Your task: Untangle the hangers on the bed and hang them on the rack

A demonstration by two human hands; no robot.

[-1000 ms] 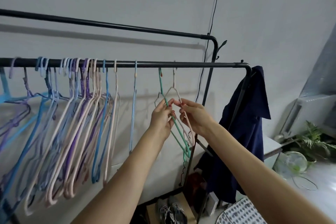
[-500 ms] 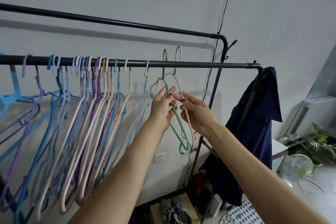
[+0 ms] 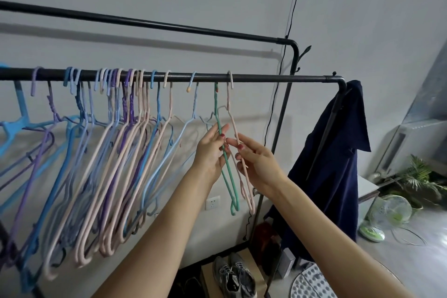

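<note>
The rack [image 3: 266, 78] carries a crowded row of hangers [image 3: 116, 152] on the left, a navy shirt [image 3: 338, 152] at its right end. Green hanger [image 3: 226, 159], pinched by the left hand [image 3: 211, 150], and pink hanger [image 3: 242, 159], pinched by the right hand [image 3: 254, 162], hang hooked on it; release gently, keeping them apart to avoid retangling.

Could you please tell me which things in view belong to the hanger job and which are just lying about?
Part of the job:
- green hanger, in the left hand
- pink hanger, in the right hand
- front rail of the rack
- hung hangers

Just lying about:
- navy garment
- shoes
- small fan
- plant
- wall socket
</note>
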